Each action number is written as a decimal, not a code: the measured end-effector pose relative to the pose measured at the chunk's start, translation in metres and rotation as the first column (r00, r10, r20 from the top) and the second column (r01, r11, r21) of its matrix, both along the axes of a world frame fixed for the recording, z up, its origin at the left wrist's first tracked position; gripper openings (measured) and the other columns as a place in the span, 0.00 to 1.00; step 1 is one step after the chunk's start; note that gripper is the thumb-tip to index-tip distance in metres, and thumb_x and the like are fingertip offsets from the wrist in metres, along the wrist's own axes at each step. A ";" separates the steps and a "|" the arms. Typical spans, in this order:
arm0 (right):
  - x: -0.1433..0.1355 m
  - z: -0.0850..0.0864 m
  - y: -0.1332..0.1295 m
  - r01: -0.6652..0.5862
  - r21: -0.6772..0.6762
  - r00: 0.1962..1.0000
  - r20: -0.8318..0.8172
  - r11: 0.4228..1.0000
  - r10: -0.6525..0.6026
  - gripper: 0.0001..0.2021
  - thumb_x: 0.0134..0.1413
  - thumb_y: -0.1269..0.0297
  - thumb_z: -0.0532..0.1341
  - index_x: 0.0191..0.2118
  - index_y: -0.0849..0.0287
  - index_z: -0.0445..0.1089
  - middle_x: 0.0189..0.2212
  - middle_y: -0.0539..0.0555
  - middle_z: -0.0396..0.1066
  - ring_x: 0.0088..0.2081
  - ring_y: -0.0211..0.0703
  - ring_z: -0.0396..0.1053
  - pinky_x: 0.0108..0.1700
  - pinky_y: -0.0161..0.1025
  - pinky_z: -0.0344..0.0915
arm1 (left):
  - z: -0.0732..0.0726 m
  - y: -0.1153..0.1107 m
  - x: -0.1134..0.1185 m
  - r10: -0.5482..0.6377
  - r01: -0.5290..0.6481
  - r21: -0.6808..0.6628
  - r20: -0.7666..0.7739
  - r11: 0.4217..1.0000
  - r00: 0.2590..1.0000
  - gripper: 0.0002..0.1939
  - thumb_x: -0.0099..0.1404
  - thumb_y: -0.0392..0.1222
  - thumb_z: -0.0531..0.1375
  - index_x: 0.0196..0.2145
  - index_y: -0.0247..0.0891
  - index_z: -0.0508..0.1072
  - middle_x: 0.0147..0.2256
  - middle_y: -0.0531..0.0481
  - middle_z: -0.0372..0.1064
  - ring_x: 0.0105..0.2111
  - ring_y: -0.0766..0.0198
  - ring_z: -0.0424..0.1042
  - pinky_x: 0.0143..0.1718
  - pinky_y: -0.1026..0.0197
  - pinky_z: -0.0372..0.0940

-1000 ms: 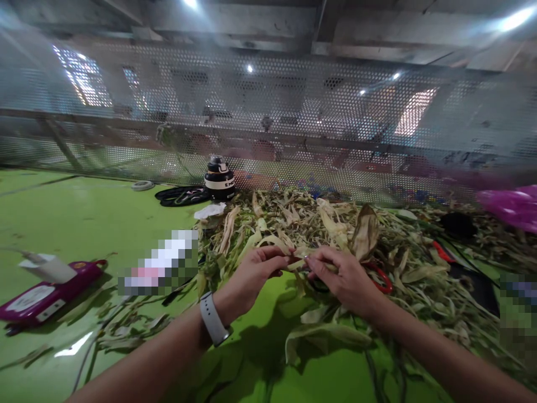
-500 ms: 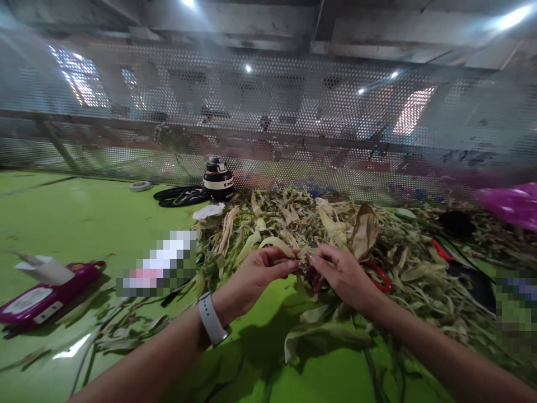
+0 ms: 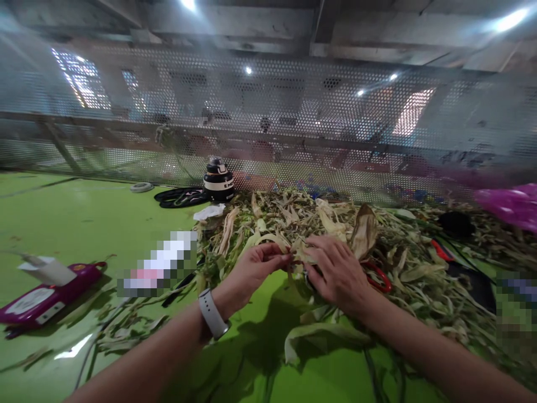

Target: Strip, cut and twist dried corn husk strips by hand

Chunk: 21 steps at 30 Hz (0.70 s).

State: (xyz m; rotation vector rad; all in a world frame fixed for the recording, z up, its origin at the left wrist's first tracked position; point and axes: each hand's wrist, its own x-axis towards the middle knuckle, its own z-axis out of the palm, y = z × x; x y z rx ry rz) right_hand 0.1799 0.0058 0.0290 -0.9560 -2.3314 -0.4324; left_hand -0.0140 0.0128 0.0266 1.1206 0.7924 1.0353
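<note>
Husks (image 3: 334, 224) around right hand (image 3: 335, 274), perhaps scissors (image 3: 385, 274) beside

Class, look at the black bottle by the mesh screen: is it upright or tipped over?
Upright: the black bottle has its cap uppermost and its white band roughly level.

Two hands (image 3: 339, 275), one watch (image 3: 212, 314), one bottle (image 3: 218, 186), one power strip (image 3: 48, 298) and uncountable husks (image 3: 325, 334) show.

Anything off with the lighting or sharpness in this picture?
Head view: ceiling lights flare near the top, and a shadow darkens the green table below the hands; same head view: things behind the perforated screen look hazy, the husks clearer, and a mosaic patch hides something leftward.
</note>
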 end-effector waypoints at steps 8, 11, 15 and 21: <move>-0.004 -0.004 -0.013 -0.334 0.239 0.929 0.247 0.912 0.275 0.10 0.58 0.73 0.51 0.41 0.56 0.67 0.39 0.52 0.71 0.46 0.40 0.63 0.57 0.42 0.53 | -0.003 -0.003 0.002 -0.063 0.062 -0.023 -0.048 0.998 0.997 0.09 0.50 0.42 0.66 0.28 0.34 0.73 0.26 0.53 0.72 0.28 0.68 0.67 0.34 0.64 0.60; -0.003 0.000 -0.015 -0.349 0.137 0.930 0.168 0.927 0.326 0.10 0.58 0.71 0.51 0.41 0.57 0.68 0.37 0.53 0.71 0.42 0.41 0.64 0.54 0.44 0.57 | -0.002 -0.003 0.002 -0.067 0.070 0.020 -0.120 0.997 0.991 0.08 0.50 0.41 0.65 0.25 0.34 0.73 0.25 0.54 0.71 0.28 0.68 0.67 0.36 0.63 0.61; -0.003 0.001 -0.011 -0.221 0.011 0.959 -0.178 0.975 0.220 0.05 0.55 0.70 0.56 0.37 0.57 0.67 0.36 0.54 0.69 0.39 0.43 0.64 0.43 0.42 0.61 | 0.002 -0.004 -0.001 -0.166 0.209 0.139 -0.268 0.968 0.949 0.07 0.54 0.41 0.62 0.27 0.34 0.74 0.26 0.52 0.71 0.28 0.67 0.67 0.36 0.63 0.62; -0.004 -0.002 -0.005 -0.170 -0.205 0.957 -0.269 0.964 0.112 0.04 0.56 0.70 0.52 0.34 0.59 0.64 0.28 0.54 0.68 0.31 0.42 0.63 0.36 0.39 0.59 | 0.010 -0.005 -0.007 -0.167 0.362 0.317 -0.505 0.876 0.847 0.06 0.58 0.40 0.58 0.29 0.35 0.73 0.28 0.51 0.71 0.30 0.66 0.68 0.37 0.63 0.63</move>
